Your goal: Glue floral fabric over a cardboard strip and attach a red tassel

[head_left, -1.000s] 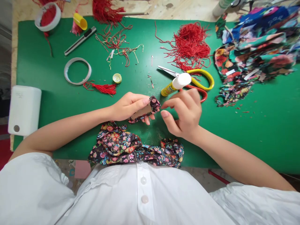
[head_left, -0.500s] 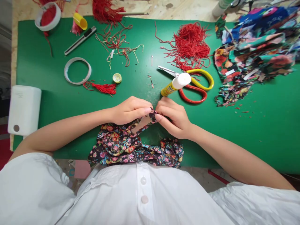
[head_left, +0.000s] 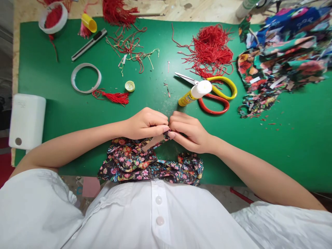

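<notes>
Floral strip runs diagonally from the fabric heap up-right to the pinch point. Left hand and right hand meet fingertip to fingertip, both closed on its upper end, equally near.

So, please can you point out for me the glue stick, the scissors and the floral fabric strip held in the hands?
glue stick (head_left: 195, 93), head view, on its white cap end.
scissors (head_left: 224, 90), head view, on the yellow handle loop.
floral fabric strip (head_left: 129, 160), head view, on the bunched part below the left hand.
</notes>
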### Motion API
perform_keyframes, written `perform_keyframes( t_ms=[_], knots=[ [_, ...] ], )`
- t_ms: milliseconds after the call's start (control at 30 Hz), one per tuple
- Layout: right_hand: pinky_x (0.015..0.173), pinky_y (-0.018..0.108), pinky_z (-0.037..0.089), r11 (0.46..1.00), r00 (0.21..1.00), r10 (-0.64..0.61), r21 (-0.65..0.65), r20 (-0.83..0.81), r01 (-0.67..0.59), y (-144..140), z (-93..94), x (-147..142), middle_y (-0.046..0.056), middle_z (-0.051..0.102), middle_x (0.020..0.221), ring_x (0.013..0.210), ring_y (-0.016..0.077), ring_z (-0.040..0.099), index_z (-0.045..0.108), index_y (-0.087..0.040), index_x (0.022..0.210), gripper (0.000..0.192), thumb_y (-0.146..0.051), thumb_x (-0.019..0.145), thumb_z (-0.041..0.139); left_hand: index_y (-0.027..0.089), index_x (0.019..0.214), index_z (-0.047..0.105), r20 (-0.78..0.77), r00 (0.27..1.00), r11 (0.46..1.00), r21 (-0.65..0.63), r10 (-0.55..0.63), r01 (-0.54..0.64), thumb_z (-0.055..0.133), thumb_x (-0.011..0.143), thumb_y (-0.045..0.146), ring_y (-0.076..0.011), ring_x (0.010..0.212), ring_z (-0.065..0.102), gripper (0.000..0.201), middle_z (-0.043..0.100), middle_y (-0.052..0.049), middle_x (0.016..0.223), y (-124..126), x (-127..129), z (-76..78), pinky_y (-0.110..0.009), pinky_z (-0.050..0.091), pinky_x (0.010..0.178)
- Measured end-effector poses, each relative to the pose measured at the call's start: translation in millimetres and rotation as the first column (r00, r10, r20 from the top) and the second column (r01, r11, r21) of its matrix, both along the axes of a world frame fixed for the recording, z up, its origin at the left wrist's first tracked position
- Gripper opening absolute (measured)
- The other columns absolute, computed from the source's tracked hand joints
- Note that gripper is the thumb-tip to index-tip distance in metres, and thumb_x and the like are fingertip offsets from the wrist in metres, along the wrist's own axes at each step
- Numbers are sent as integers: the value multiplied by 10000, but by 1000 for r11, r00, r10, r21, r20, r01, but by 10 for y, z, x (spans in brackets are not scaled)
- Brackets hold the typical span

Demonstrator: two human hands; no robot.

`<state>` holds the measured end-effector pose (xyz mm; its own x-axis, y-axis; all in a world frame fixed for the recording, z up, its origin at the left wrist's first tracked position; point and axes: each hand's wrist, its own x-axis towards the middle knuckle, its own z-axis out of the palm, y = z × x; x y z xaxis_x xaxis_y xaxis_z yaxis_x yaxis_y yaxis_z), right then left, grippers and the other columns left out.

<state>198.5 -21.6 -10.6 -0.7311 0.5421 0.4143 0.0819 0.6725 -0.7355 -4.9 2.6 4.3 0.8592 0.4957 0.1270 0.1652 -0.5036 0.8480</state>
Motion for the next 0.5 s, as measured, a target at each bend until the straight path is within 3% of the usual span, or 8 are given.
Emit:
perform_keyframes(
  t_ms=[200, 367, 500],
  knots=[
    [627, 273, 352, 990, 998, -33, -136, -51, 25, 17, -12, 16, 3, 448, 689, 650, 143, 408, 438, -202, 743, 294, -261, 1029, 404, 212, 658, 339, 73, 993, 987, 125, 90, -98, 342, 1004, 301, -116, 568, 398, 358, 403, 21, 613, -39, 16, -85, -236, 337, 568],
    [623, 254, 362, 978, 995, -33, -208, -91, 13, 24, -7, 26, -4, 460, 684, 636, 120, 417, 440, -193, 723, 302, -252, 1019, 443, 210, 659, 337, 143, 989, 999, -13, 48, -46, 294, 1024, 329, -112, 567, 405, 386, 389, 21, 622, -16, -4, -88, -230, 351, 569],
    [622, 253, 364, 978, 996, -20, -210, -90, 1, 34, 1, 32, -4, 456, 682, 637, 121, 422, 454, -190, 719, 302, -244, 1017, 445, 210, 634, 328, 101, 992, 993, -98, 78, -68, 270, 1023, 415, -116, 562, 399, 443, 389, 16, 606, 0, -7, -58, -246, 361, 571]
  ],
)
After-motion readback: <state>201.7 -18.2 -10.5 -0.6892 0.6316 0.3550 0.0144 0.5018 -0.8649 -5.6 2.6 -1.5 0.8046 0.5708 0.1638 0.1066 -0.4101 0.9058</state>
